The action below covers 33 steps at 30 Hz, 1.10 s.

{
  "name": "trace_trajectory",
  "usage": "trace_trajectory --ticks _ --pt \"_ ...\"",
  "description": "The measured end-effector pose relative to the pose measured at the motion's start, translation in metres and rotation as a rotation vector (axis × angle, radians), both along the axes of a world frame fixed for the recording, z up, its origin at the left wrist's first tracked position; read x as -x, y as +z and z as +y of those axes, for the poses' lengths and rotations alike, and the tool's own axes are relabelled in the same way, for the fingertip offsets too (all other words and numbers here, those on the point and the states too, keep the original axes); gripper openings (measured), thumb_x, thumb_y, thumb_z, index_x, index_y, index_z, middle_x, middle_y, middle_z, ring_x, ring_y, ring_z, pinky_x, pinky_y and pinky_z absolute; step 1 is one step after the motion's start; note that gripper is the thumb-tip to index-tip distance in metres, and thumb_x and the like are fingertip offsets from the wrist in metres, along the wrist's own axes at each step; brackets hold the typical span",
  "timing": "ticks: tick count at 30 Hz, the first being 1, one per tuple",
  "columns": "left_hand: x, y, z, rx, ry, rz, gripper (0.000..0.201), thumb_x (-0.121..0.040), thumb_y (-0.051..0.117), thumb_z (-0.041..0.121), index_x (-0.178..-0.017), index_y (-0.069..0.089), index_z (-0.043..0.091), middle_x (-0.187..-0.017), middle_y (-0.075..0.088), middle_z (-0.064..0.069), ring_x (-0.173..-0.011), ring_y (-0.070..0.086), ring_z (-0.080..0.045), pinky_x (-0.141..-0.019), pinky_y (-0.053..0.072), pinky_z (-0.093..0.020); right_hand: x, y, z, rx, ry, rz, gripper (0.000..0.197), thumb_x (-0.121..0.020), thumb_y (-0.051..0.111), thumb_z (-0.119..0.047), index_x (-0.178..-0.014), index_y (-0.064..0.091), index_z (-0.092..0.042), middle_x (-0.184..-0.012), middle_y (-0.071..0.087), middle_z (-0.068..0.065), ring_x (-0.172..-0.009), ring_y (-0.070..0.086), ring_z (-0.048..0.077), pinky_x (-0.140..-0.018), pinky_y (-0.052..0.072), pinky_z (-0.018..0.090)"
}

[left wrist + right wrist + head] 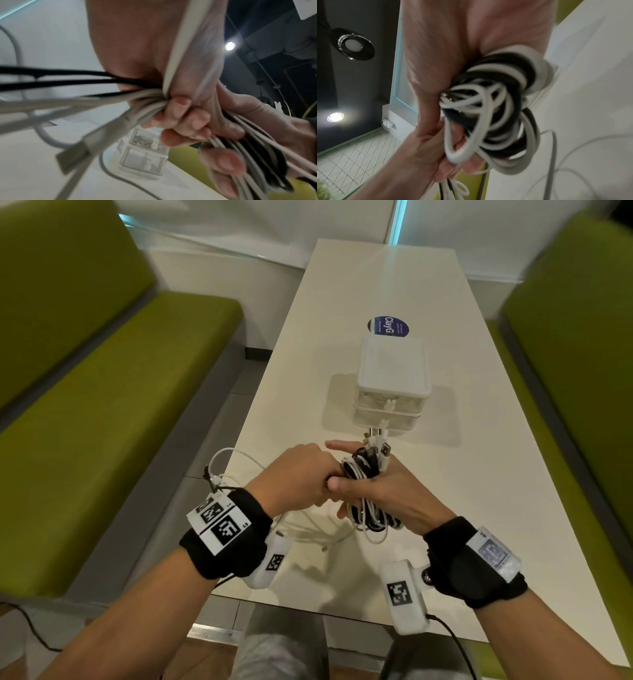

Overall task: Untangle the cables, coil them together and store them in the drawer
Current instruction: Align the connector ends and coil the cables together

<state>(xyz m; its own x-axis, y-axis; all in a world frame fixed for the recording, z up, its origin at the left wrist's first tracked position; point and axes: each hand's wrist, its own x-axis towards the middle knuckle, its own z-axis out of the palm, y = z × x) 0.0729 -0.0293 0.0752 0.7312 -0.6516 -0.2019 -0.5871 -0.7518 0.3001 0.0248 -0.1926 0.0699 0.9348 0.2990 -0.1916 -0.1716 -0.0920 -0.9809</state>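
Observation:
My right hand (pixel 394 494) grips a coil of black and white cables (pixel 368 491) above the white table (pixel 479 474); plug ends stick out of the coil's far side. My left hand (pixel 301 474) sits against it, fingers curled round the loose strands (pixel 120 101). The cable tails (pixel 233 463) trail left over the table edge. The right wrist view shows the coil (pixel 496 108) bunched under my palm. A small white two-tier drawer unit (pixel 394 381) stands just beyond the hands, both drawers pushed in.
Green bench seats run along the left (pixel 120 405) and right (pixel 582 371) of the table. A round blue sticker (pixel 388 326) lies behind the drawer unit. The table's near edge (pixel 308 607) is just under my wrists.

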Motion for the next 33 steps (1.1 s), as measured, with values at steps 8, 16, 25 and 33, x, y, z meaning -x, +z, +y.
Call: trace_trajectory --ticks 8,16,25,33 --pt "0.003 0.003 -0.002 0.092 0.142 -0.115 0.034 -0.071 0.069 0.03 -0.045 0.05 0.02 -0.041 0.037 0.004 -0.05 0.036 -0.029 -0.047 0.025 -0.03 0.0 0.002 -0.001 0.147 0.142 0.075 0.026 -0.079 0.081 -0.022 -0.085 0.065 -0.003 -0.062 0.061 0.012 -0.049 0.055 0.024 -0.053 0.048 0.03" --pt "-0.003 0.004 0.005 0.189 0.139 0.073 0.053 -0.063 0.083 0.047 -0.046 0.051 0.008 -0.039 0.033 0.001 -0.043 0.024 -0.017 -0.045 0.023 -0.028 -0.002 0.011 0.004 0.319 0.28 0.041 0.032 -0.073 0.084 -0.022 -0.07 0.056 -0.007 -0.058 0.057 0.006 -0.053 0.055 0.017 -0.056 0.044 0.026" --pt "-0.012 0.009 0.013 0.205 0.068 0.256 0.053 -0.053 0.09 0.052 -0.06 0.066 0.005 -0.043 0.049 0.001 -0.04 0.036 -0.014 -0.046 0.031 -0.027 -0.002 0.013 0.005 0.402 0.454 -0.009 0.027 -0.076 0.082 -0.013 -0.074 0.056 -0.005 -0.058 0.059 0.0 -0.057 0.058 0.015 -0.062 0.047 0.025" --pt "0.001 0.007 0.016 0.148 0.064 0.163 0.04 -0.066 0.077 0.064 -0.061 0.047 0.038 -0.056 0.052 0.014 -0.054 0.047 -0.001 -0.056 0.031 -0.021 -0.007 -0.023 0.011 0.578 0.181 -0.255 0.081 -0.07 0.056 -0.035 -0.148 0.035 -0.029 -0.134 0.058 -0.004 -0.111 0.062 0.022 -0.093 0.05 0.036"
